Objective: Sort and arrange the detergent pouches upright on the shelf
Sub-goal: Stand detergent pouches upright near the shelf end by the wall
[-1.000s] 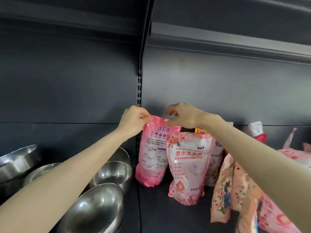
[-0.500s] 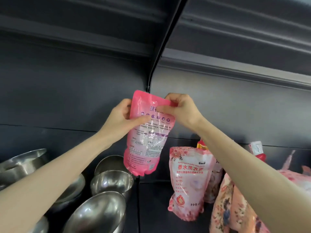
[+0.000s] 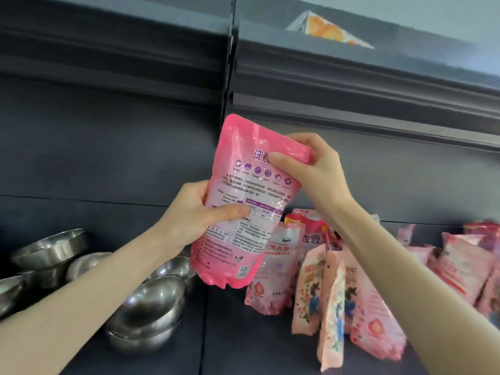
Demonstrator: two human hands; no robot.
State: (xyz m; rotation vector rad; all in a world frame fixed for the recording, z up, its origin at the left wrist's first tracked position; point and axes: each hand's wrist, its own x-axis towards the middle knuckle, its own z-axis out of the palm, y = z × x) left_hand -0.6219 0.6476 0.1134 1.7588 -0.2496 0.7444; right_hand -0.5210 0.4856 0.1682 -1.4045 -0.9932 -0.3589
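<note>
Though still in left hand (image 3: 194, 216) and right hand (image 3: 318, 169), pouch (image 3: 251, 185) now aloft.

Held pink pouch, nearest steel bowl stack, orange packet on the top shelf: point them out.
Held pink pouch (image 3: 259, 190), head view, printed back panel.
Nearest steel bowl stack (image 3: 148, 307), head view, top bowl's inside.
Orange packet (image 3: 324, 29), head view, its orange face.

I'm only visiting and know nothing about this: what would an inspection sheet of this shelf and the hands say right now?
Surface: dark shelf, a bare strip in the middle.
Job's things: pink pouch held in the air, printed back toward the camera; other pouches stand or lean at right.
Clutter: steel bowls stacked at left.
Grips: left hand holds the pouch's side; right hand pinches its top corner.
Cables: nothing seen.
Surroundings: dark back panel; upper shelf carrying an orange-and-white packet.
</note>
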